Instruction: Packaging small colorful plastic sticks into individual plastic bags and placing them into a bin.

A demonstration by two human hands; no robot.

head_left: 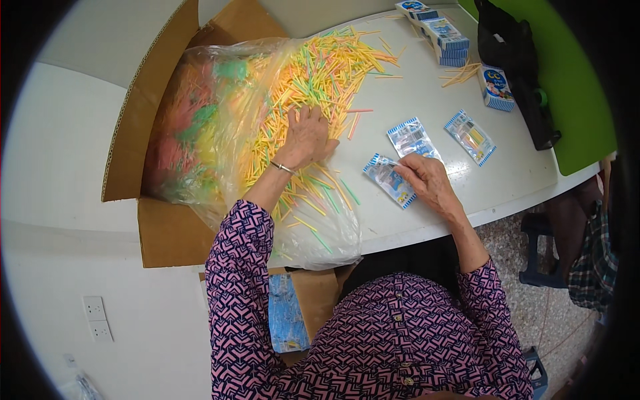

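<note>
My left hand (305,139) lies palm down, fingers spread, on a heap of thin coloured sticks (313,73) (yellow, orange, green, pink) spilling from a clear plastic bag (200,127). My right hand (427,180) pinches the edge of a small clear packet with blue-and-white trim (387,179) lying flat on the white table (427,107). Whether the packet holds anything I cannot tell. A bracelet circles my left wrist.
Two more flat packets (411,138) (471,137) lie right of the heap. Small blue-and-white boxes (497,88) (440,33) stand at the far right with loose sticks beside them. A cardboard box (167,227) holds the bag at left. A black bag (513,60) sits on a green surface.
</note>
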